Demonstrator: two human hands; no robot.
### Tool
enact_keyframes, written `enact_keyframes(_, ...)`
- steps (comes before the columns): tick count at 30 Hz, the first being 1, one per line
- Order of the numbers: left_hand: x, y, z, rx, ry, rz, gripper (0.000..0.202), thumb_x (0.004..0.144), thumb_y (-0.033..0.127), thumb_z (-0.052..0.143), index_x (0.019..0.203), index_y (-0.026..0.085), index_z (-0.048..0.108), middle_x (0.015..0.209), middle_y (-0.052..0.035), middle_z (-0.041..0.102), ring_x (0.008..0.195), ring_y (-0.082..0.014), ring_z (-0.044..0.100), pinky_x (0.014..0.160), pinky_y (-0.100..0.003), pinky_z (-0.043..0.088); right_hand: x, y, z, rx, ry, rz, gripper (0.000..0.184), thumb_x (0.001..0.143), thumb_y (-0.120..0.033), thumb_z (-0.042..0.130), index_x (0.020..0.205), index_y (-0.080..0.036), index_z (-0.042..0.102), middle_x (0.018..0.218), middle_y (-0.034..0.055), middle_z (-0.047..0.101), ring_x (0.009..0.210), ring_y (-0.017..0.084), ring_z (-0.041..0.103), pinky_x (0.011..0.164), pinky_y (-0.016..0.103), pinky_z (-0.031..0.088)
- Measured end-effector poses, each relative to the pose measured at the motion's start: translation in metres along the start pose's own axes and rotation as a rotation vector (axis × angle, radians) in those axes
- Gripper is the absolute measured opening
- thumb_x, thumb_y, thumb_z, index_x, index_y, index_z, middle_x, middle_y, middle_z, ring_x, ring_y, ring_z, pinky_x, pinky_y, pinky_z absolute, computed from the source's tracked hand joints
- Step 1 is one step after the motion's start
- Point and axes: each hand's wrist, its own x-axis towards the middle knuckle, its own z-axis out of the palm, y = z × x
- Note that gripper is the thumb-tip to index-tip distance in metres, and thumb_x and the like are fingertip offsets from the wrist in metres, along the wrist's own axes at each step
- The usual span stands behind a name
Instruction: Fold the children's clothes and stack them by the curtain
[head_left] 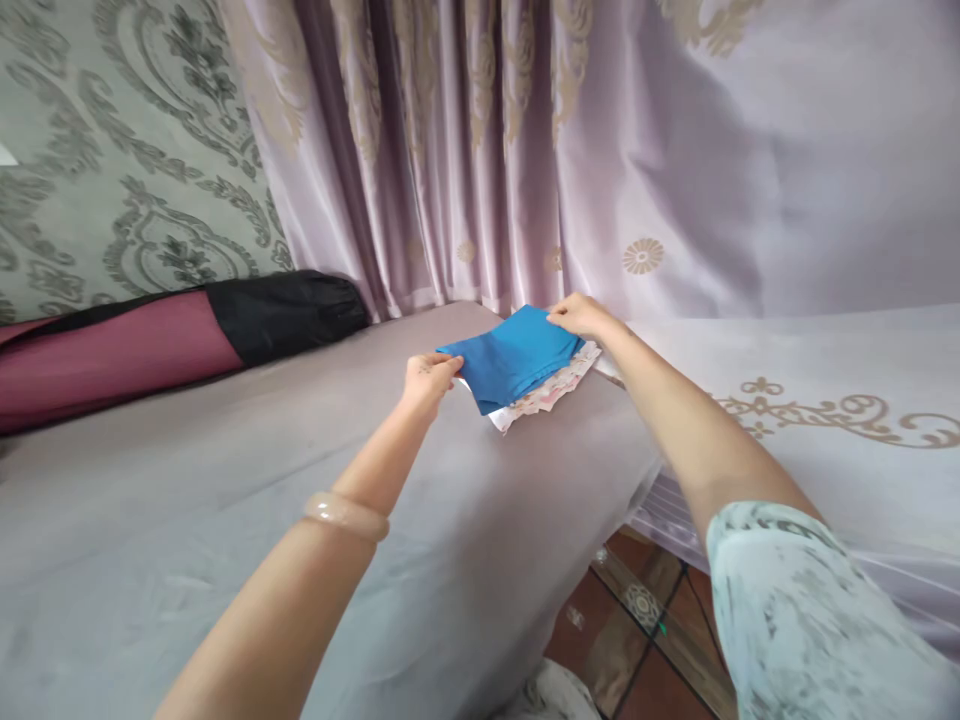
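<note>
A folded blue cloth (517,350) is stretched between my two hands near the far corner of the bed. My left hand (431,380) pinches its left corner between thumb and fingers. At its upper right edge, my right hand (581,317) is closed on the same cloth. Beneath it a pale, patterned cloth (551,395) with a ruffled-looking edge lies on the grey sheet (360,440), partly covered by the blue one. Whether my fingers also grip the pale cloth, I cannot tell.
Along the wall to the left lies a long maroon and black bag (225,330). Mauve curtains (442,150) hang behind the bed. On the right is a surface with a white patterned cover (840,400). Brown tiled floor (637,620) shows in the gap between.
</note>
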Motion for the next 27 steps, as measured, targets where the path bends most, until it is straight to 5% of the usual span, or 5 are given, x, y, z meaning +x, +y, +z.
enact_keyframes(9,0.022,-0.021,0.055,-0.099,-0.058,-0.001,0.012,0.068,0.022,0.065,0.058,0.015,0.063,0.049,0.0013,0.058,0.043,-0.0073,0.041,0.047,-0.022,0.034,0.022,0.041,0.002,-0.311,0.027,0.114,0.028,0.093,-0.034,0.053,0.087,-0.018,0.074,0.083,0.0088,0.07,0.08,0.022,0.057,0.075,0.036,0.034)
enact_keyframes(17,0.026,-0.042,0.071,-0.13,-0.079,-0.019,0.013,0.071,0.022,0.064,0.06,0.015,0.063,0.053,0.0021,0.057,0.046,-0.0084,0.047,0.051,-0.022,0.04,0.02,0.052,0.019,-0.43,0.067,0.035,0.034,0.098,-0.026,0.041,0.101,-0.014,0.073,0.104,0.0157,0.068,0.107,0.03,0.051,0.09,0.042,0.027)
enact_keyframes(27,0.043,-0.067,0.083,0.036,-0.045,-0.06,0.013,0.079,0.024,0.061,0.076,0.016,0.07,0.055,0.0015,0.058,0.046,-0.0105,0.052,0.054,-0.024,0.044,0.003,0.061,0.049,-0.5,0.167,0.032,0.041,0.097,-0.018,0.031,0.104,-0.013,0.071,0.107,0.0153,0.066,0.109,0.029,0.046,0.092,0.042,0.026)
